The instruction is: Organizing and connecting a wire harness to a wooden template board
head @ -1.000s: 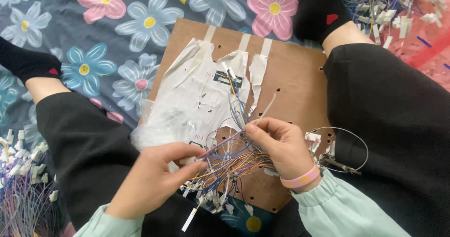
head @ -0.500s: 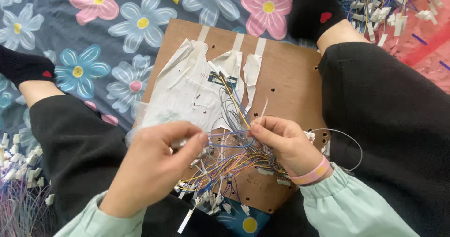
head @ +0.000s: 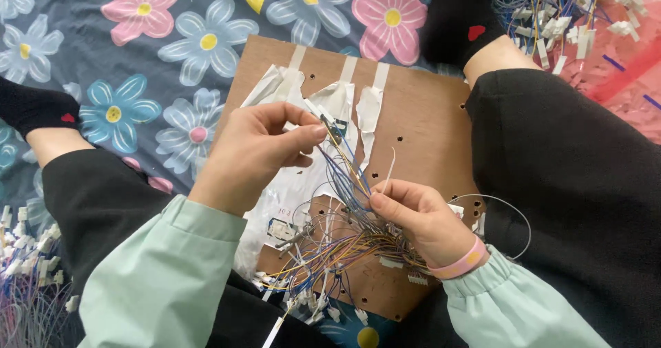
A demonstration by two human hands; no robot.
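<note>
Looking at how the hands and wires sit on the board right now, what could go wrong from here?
1. The left hand pinches a few thin wires pulled up from the tangled bundle; neighbouring strands may snag and come along.
2. The right hand holds the bundle down at one spot only, so a harder pull might drag it across the brown board.
3. The board rests on the person's lap, so it may tip.
</note>
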